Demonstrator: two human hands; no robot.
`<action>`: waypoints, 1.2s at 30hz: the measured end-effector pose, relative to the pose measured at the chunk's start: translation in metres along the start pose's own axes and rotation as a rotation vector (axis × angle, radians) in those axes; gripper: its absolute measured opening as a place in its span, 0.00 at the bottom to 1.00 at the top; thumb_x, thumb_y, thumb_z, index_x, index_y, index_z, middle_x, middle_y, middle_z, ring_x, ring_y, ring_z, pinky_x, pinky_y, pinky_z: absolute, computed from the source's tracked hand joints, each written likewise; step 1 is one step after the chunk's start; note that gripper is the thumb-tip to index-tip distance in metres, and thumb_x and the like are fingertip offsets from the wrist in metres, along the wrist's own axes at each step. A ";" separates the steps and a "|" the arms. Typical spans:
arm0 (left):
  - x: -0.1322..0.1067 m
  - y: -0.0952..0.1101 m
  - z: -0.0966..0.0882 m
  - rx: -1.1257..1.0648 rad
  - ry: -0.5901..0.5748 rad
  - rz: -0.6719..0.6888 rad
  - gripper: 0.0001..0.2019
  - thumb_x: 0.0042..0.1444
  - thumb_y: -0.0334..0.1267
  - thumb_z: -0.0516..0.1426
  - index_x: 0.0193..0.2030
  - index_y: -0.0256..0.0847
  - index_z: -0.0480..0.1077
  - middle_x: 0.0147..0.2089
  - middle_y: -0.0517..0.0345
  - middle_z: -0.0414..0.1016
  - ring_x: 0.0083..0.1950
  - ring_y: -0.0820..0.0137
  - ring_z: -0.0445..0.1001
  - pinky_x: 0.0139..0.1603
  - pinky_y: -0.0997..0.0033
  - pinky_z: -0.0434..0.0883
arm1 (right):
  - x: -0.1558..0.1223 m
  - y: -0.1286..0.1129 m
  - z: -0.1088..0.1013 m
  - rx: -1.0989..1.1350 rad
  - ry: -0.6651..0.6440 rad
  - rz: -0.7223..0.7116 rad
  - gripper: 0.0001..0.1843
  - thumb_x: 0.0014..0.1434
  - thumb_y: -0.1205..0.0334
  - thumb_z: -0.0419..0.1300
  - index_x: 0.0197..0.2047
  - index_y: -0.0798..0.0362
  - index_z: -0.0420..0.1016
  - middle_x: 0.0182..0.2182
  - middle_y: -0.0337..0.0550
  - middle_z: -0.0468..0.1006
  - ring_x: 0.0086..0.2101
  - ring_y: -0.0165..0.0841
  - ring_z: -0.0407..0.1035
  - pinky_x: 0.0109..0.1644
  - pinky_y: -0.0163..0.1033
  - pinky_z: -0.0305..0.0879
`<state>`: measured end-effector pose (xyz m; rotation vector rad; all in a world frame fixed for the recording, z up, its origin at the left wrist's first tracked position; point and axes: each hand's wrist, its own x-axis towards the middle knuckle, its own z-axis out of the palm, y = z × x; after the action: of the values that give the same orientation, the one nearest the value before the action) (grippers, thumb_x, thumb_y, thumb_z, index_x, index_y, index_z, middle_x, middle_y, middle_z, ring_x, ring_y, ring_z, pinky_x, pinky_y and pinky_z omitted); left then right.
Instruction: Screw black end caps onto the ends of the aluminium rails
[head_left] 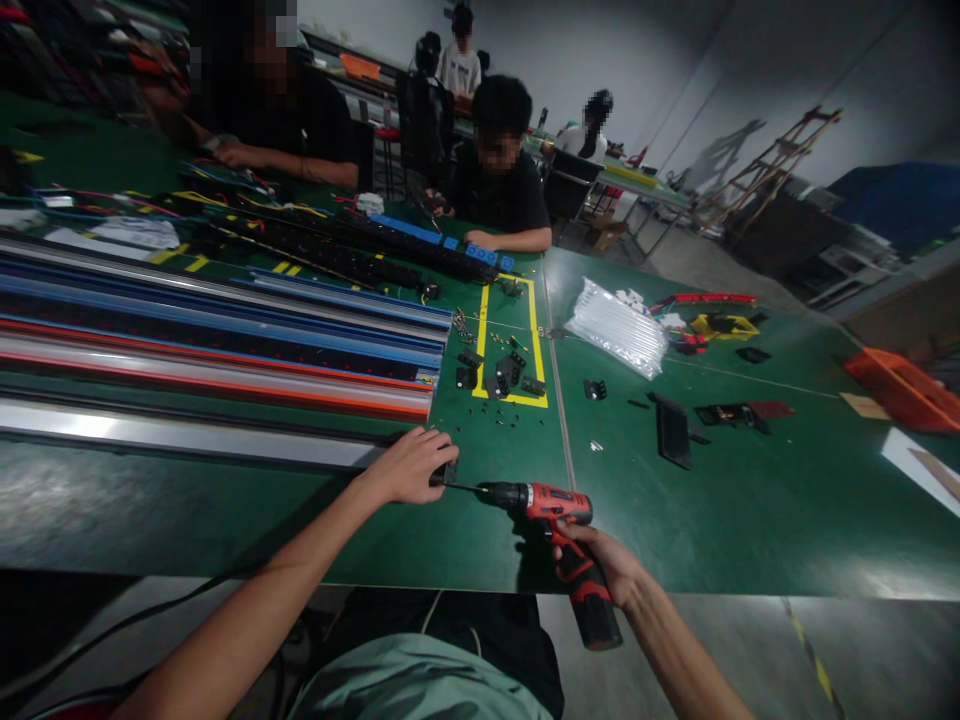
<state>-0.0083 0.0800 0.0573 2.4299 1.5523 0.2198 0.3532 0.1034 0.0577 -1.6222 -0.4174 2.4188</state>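
There are two of the wearer's hands, one left hand (416, 465) and one right hand (600, 560), with one drill (559, 505) and one bit (465, 488). At least five rails (300, 435) lie on the table (750, 500), along with one yellow frame (540, 350), about five brackets (533, 386) at it and one lone bracket (595, 390), while the screws (514, 424) are too small to count. One clear bundle (619, 330), one black tray (673, 432), two orange bins (907, 385), one ladder (776, 165) and at least four other people (322, 120) also show.
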 end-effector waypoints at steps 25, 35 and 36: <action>0.000 0.001 0.000 0.009 0.014 -0.002 0.15 0.47 0.44 0.61 0.41 0.44 0.67 0.43 0.55 0.69 0.45 0.62 0.68 0.46 0.63 0.60 | 0.031 0.011 -0.020 0.150 -0.554 0.067 0.30 0.58 0.41 0.58 0.50 0.61 0.71 0.29 0.44 0.78 0.19 0.28 0.69 0.20 0.32 0.65; 0.001 0.003 -0.002 0.025 0.009 -0.001 0.14 0.47 0.43 0.61 0.40 0.44 0.66 0.42 0.54 0.69 0.45 0.61 0.68 0.46 0.62 0.60 | 0.036 0.026 -0.021 0.178 -0.620 -0.018 0.20 0.53 0.59 0.63 0.49 0.56 0.70 0.17 0.26 0.60 0.17 0.24 0.59 0.26 0.33 0.69; 0.001 0.003 -0.002 0.027 0.007 -0.001 0.14 0.47 0.43 0.60 0.40 0.44 0.66 0.42 0.54 0.69 0.45 0.61 0.68 0.46 0.62 0.60 | 0.036 0.026 -0.020 0.185 -0.633 -0.015 0.20 0.54 0.58 0.64 0.49 0.56 0.70 0.16 0.25 0.58 0.16 0.23 0.56 0.26 0.33 0.68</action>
<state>-0.0061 0.0796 0.0600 2.4511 1.5692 0.2092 0.3580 0.0928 0.0106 -0.7507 -0.2777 2.8173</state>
